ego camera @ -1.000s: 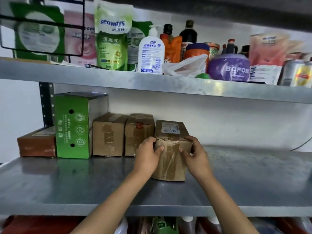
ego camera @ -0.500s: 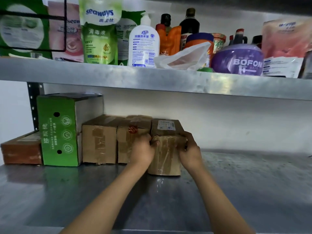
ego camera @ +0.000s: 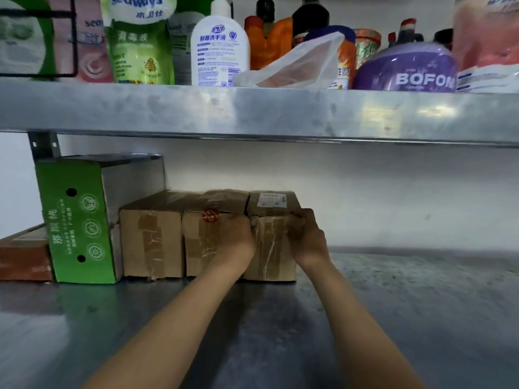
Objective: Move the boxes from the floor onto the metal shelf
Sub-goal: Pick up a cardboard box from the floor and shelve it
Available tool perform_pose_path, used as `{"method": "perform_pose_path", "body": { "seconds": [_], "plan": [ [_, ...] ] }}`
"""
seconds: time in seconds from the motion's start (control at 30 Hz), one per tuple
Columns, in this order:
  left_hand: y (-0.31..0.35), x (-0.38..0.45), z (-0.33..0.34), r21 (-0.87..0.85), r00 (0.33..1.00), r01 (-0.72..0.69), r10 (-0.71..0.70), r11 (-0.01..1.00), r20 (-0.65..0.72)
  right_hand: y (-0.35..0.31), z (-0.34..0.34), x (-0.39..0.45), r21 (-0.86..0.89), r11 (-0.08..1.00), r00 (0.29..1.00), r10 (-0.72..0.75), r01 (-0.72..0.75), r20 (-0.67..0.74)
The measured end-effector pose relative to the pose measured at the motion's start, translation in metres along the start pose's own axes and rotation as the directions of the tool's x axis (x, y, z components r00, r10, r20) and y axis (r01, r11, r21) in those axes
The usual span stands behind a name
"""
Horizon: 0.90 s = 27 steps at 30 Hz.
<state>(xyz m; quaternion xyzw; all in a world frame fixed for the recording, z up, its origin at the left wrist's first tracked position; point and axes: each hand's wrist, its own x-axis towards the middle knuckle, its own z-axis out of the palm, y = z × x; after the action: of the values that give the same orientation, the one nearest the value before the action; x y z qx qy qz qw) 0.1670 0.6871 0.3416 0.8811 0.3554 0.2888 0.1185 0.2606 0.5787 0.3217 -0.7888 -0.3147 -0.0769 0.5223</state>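
Observation:
A small taped cardboard box (ego camera: pixel 273 248) with a white label on top stands on the metal shelf (ego camera: pixel 407 299), at the right end of a row against the back wall. My left hand (ego camera: pixel 234 240) grips its left front edge and my right hand (ego camera: pixel 307 240) grips its right front corner. Its left side touches a second brown box (ego camera: pixel 202 245) with a red sticker. A third taped brown box (ego camera: pixel 151 242) stands left of that one.
A tall green carton (ego camera: pixel 78 226) and a low reddish-brown box (ego camera: pixel 24 256) fill the shelf's left end. The upper shelf (ego camera: pixel 252 110) holds bottles, refill pouches, a plastic bag and a purple tub (ego camera: pixel 407 71). Bare shelf lies right of the boxes.
Both hands have pushed the labelled box back along the shelf until its front lines up with the neighbouring boxes. The camera has moved closer and lower.

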Motion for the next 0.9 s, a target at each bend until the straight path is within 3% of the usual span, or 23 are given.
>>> {"method": "perform_pose_path", "body": {
  "seconds": [0.1,0.27,0.4,0.5,0.6,0.73,0.9],
  "plan": [
    [-0.001,0.002,0.006,-0.065,0.999,0.031,-0.032,0.997,-0.016,-0.002,-0.001,0.001,-0.065,0.998,1.0,-0.012,0.013,0.019],
    [0.004,-0.007,0.003,0.022,0.999,0.007,-0.008,1.0,0.046,-0.003,-0.01,-0.002,-0.487,0.871,0.995,-0.013,0.059,0.096],
    [0.011,-0.025,-0.002,0.076,0.992,-0.043,0.033,0.996,0.122,0.001,-0.027,-0.02,-0.523,0.85,0.993,0.01,0.054,0.119],
    [0.015,-0.047,-0.012,0.154,0.98,-0.183,0.168,0.971,0.104,0.005,-0.052,-0.045,-0.617,0.778,0.984,-0.013,0.122,0.178],
    [0.019,-0.069,-0.016,0.186,0.921,-0.387,0.37,0.903,0.121,0.013,-0.078,-0.078,-0.69,0.709,0.973,0.027,0.143,0.23],
    [0.034,-0.098,-0.006,0.097,0.845,-0.527,0.51,0.844,0.16,0.029,-0.116,-0.121,-0.726,0.678,0.973,0.07,0.114,0.218],
    [0.079,-0.146,0.02,-0.001,0.717,-0.684,0.672,0.73,0.188,0.044,-0.168,-0.18,-0.604,0.796,0.989,0.106,-0.025,0.099]
  ]
}}
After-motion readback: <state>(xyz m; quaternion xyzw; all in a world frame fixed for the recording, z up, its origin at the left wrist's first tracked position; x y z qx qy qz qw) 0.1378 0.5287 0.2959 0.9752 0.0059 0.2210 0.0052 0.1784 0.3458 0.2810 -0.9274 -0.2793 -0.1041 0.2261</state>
